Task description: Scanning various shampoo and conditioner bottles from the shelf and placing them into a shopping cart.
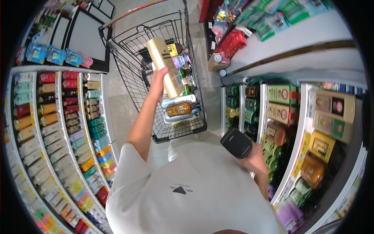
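My left hand grips a gold bottle that bears printed writing on its side. The bottle is tilted above the shopping cart, a black wire one. Inside the cart lie several products, among them an amber bottle, a purple-labelled pack and a yellow one. Off to the right, beside the shelves, my right hand is closed around a black handheld device, perhaps a scanner. Its lower fingers are partly hidden behind the device.
Shelves of bottles and tubes run along the left. On the right, more shelving carries boxes and bottles. A small carton with bottles stands by the right-hand display. Grey floor tiles border the cart.
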`<state>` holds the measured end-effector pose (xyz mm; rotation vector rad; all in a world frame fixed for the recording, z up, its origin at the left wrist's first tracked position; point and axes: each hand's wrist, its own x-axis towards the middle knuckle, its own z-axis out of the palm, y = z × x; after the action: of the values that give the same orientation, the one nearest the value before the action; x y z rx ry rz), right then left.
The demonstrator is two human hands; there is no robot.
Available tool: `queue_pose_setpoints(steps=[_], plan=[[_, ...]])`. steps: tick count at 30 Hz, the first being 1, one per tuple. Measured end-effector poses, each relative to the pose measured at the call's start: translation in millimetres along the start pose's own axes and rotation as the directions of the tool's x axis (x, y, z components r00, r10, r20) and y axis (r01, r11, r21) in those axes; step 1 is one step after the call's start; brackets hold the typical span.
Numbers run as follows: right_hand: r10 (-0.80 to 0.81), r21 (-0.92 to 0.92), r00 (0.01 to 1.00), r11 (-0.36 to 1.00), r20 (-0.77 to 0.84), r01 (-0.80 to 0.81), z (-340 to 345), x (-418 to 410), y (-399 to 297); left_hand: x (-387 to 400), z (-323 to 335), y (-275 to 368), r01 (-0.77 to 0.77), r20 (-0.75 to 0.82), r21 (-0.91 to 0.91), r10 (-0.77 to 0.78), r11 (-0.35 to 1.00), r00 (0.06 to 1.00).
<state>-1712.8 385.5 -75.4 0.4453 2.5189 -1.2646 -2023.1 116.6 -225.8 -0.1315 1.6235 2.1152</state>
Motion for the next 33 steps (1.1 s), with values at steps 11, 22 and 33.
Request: queue_pose_setpoints(steps=[11,22,33], plan=[[-0.457,0.0,0.888,0.889,-0.046,0.458,-89.2,-58.2,-61.5,-145.6,153.7,91.0,0.276,0.511,-0.373,-0.052,0.886,0.858],[-0.456,-0.049,0.869,0.889,-0.193,0.456,-99.5,-101.4,-22.5,-160.3,189.3,72.3,0.313,0.508,-0.153,-0.197,0.937,0.839],[0.272,0.944,0.953,0.258,0.132,-0.204,-80.4,-110.2,32.2,-175.9,243.5,69.5,-0.434,0.479,0.292,0.262,0.852,0.837]])
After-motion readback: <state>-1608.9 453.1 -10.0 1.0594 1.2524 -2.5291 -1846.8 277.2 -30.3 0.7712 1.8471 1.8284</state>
